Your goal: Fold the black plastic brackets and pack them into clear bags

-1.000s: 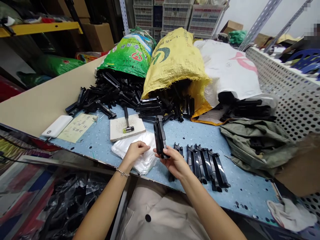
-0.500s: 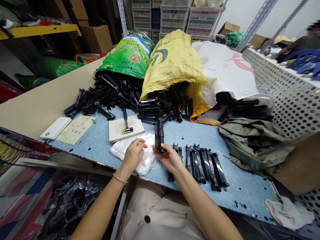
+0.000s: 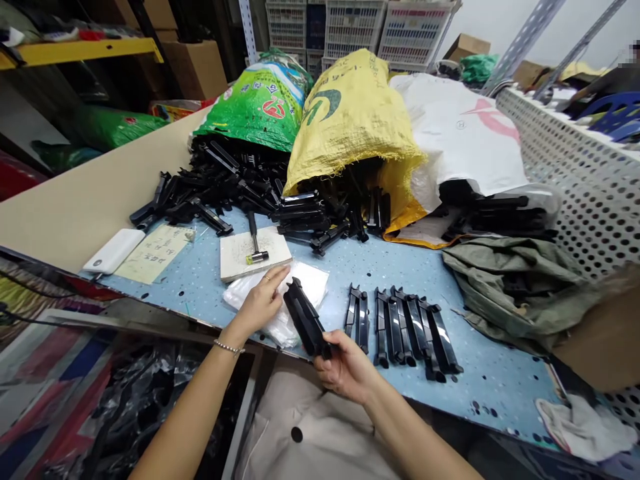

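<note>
While the left hand (image 3: 260, 303) sits flat on a folded clear plastic bag (image 3: 305, 287), the right hand (image 3: 345, 367) is clamped on the lower end of a chunky black plastic part (image 3: 305, 320), which tilts up with its far end over the bag. So the hands are apart, but only just, with that part sitting between them. Left wrist has a chain bracelet (image 3: 229, 347) on it, btw. Just right of the hands, a tidy row of similar black parts (image 3: 410, 330) lies side by side on the speckled blue counter (image 3: 480, 380). Behind the bag there's a small mallet (image 3: 255, 243) on a pale board (image 3: 235, 263). Further back, a big heap of black parts (image 3: 235, 190) spills out of a green sack (image 3: 260, 100) and a yellow woven sack (image 3: 350, 113). Off left are a white power bank (image 3: 114, 251) and a handwritten note (image 3: 154, 244), and an olive cloth (image 3: 515, 287) is bunched up on the right.
</note>
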The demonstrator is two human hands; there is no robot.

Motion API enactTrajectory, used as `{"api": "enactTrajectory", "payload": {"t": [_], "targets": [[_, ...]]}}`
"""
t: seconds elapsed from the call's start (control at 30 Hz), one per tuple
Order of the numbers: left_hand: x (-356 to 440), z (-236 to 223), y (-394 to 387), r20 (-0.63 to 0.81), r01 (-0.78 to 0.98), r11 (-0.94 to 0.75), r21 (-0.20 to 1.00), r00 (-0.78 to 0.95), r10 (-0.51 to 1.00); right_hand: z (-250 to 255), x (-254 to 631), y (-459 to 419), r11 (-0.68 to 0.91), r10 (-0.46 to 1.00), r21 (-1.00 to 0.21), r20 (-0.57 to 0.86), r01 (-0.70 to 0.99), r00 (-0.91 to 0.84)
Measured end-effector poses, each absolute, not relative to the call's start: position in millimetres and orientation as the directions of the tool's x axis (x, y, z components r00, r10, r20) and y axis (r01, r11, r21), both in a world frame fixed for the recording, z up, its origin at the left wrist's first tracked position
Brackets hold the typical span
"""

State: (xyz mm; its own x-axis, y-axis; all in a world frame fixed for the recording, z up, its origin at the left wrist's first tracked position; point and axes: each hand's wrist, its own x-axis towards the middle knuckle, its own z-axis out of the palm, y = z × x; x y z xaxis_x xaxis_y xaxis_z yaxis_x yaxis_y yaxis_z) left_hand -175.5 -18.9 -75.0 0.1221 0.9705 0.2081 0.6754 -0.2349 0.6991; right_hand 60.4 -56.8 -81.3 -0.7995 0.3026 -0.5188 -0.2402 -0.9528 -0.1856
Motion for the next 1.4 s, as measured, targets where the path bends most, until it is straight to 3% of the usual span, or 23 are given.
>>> {"api": "enactTrajectory", "payload": {"t": [0.13,0.3,0.37,0.5,0.57,0.63,0.73,0.8,0.9,0.97,1.03,1.1,1.17,1.2,1.3,1.4], "targets": [[-175,-71,-25,0.238,0.722,-0.315,0.617,0.210,0.948,-73,61,-59,-0.939,0.335,-0.276,-0.602,-0.205,-0.724],[-179,-73,-24,0.226,0.736,-0.270,0.621,0.162,0.961,-62,70,-73,-0.773,0.631,-0.500,-0.534,-0.391,-0.563],[-181,-74,-21,0.217,0.723,-0.268,0.637,0.165,0.962,-62,72,-75,-0.814,0.572,-0.457,-0.519,-0.359,-0.636],[-179,-72,-23,0.247,0.716,-0.314,0.623,0.201,0.948,-69,68,-60,-0.952,0.297,-0.210,-0.465,-0.223,-0.834],[-169,-66,-33,0.290,0.706,-0.385,0.595,0.258,0.922,-73,63,-50,-0.960,0.273,-0.173,-0.419,-0.219,-0.866],[-151,-57,-51,0.314,0.648,-0.488,0.584,0.374,0.873,-74,57,-44,-0.929,0.355,-0.265,-0.441,-0.258,-0.824],[-124,-41,-82,0.272,0.553,-0.544,0.631,0.498,0.823,-69,46,-49,-0.728,0.630,-0.648,-0.507,-0.221,-0.588],[-118,-29,-101,0.236,0.549,-0.492,0.676,0.471,0.850,-60,42,-60,-0.518,0.759,-0.850,-0.405,-0.095,-0.510],[-140,-10,-129,0.187,0.595,-0.354,0.721,0.325,0.927,-41,49,-73,-0.370,0.626,-0.928,-0.278,0.037,-0.729],[-173,-4,-151,0.078,0.660,-0.220,0.719,0.238,0.968,-31,63,-72,-0.252,0.542,-0.952,-0.289,0.175,-0.789],[-214,-12,-174,-0.102,0.733,-0.060,0.677,0.175,0.979,-27,82,-63,-0.019,0.693,-0.897,-0.331,0.442,-0.641],[-255,-39,-196,-0.305,0.803,0.149,0.577,0.042,0.952,-32,100,-50,0.126,0.884,-0.654,-0.267,0.746,-0.384],[-289,-80,-213,-0.495,0.846,0.388,0.366,-0.176,0.851,-44,114,-39,0.138,0.947,-0.411,-0.213,0.901,-0.242],[-303,-101,-219,-0.537,0.846,0.476,0.240,-0.293,0.791,-50,118,-36,0.141,0.950,-0.345,-0.219,0.928,-0.225],[-322,-143,-220,-0.573,0.804,0.594,0.025,-0.475,0.668,-65,125,-31,0.156,0.935,-0.327,-0.256,0.932,-0.246],[-296,-134,-193,-0.539,0.810,0.580,0.088,-0.451,0.712,-71,127,-30,0.160,0.925,-0.353,-0.273,0.922,-0.265]]}}
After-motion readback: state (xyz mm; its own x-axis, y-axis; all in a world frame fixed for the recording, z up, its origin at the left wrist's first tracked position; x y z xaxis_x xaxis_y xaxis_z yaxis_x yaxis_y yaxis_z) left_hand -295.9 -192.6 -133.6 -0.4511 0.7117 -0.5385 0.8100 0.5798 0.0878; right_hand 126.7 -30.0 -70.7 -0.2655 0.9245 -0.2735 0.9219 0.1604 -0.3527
